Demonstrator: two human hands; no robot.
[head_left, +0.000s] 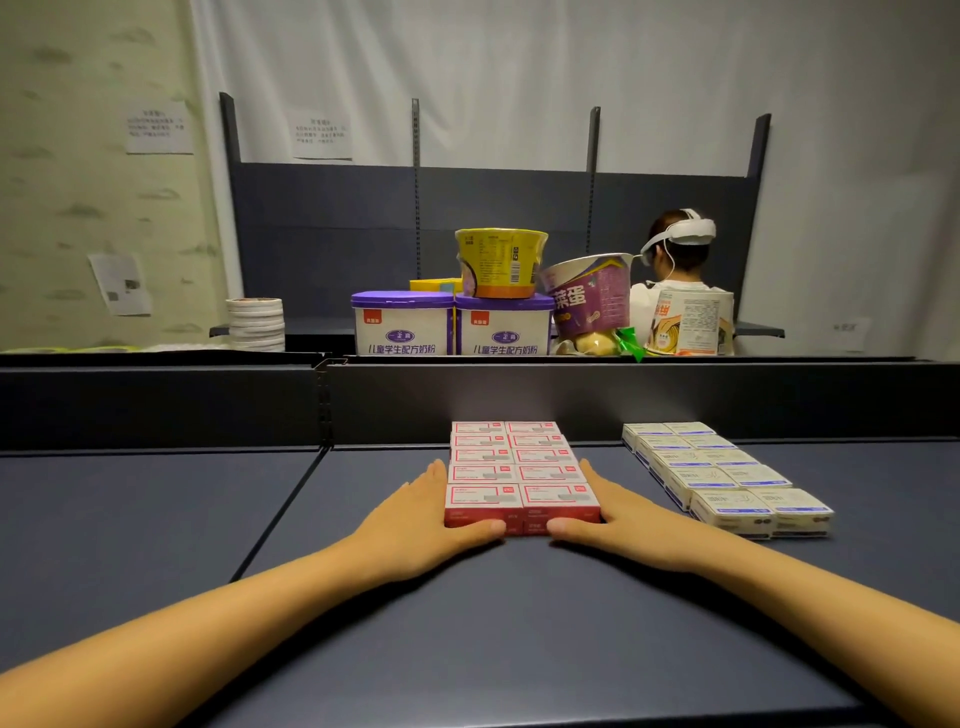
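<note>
Squaring step, I judge: left hand (435, 512) and right hand (612, 512), fingers straight, press both sides of the block of small red-and-white cardboard boxes (519, 470) between them — thumbs on its near face. Next: an even, gentle push.

Print on wall notices (160, 127) and red boxes (519, 470) illegibly small

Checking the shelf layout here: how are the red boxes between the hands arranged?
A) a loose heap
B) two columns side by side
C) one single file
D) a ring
B: the red boxes lie in two neat columns, the left hand and right hand flat against the block's sides.
</note>
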